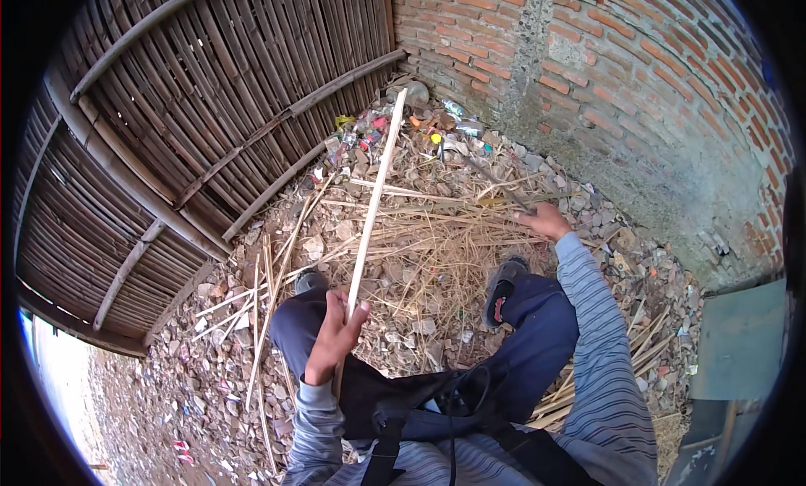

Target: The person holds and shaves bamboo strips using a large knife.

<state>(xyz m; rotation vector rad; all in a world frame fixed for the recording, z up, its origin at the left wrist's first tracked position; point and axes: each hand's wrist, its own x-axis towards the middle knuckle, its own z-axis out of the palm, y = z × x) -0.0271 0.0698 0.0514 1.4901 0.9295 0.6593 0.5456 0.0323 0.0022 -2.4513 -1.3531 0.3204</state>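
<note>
My left hand grips the near end of a long pale bamboo slat that points away over the ground toward the rubbish at the wall. My right hand is stretched out to the right and holds the handle of a dark long blade, which lies over the dry shavings. I am crouched, with my knees in dark blue trousers and my sandalled right foot between the two hands.
A woven bamboo fence stands on the left and a red brick wall on the right. Loose bamboo strips, stones and bits of plastic litter cover the ground. A grey panel stands at lower right.
</note>
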